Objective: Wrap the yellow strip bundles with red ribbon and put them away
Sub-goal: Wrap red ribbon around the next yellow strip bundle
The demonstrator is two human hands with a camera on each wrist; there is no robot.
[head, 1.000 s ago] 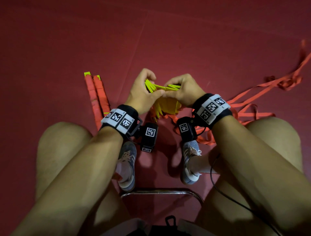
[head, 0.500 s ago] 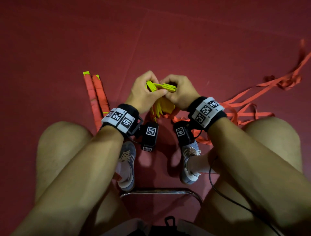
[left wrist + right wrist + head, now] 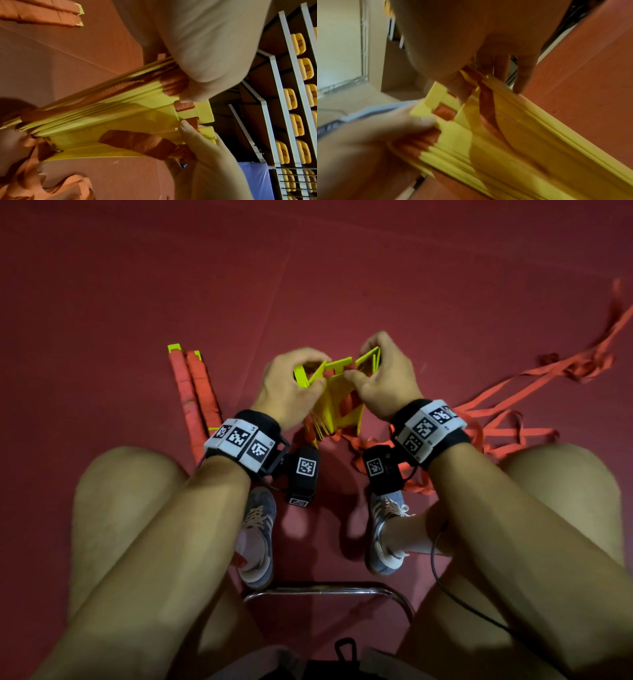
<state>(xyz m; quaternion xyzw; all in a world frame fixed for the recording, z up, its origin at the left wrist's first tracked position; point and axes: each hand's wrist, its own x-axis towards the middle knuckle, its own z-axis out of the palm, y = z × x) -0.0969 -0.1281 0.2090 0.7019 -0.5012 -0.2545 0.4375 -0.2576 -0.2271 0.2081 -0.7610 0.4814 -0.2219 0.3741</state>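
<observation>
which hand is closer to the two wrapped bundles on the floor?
Left. The left hand holds the yellow strips just beside the wrapped bundles; the right hand grips the strips' other side, farther off.

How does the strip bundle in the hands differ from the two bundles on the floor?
The held bundle is mostly bare yellow, fanned apart; the floor bundles are wound in red ribbon. The left hand and right hand grip the held bundle; the floor bundles lie untouched. Both show yellow ends.
</observation>
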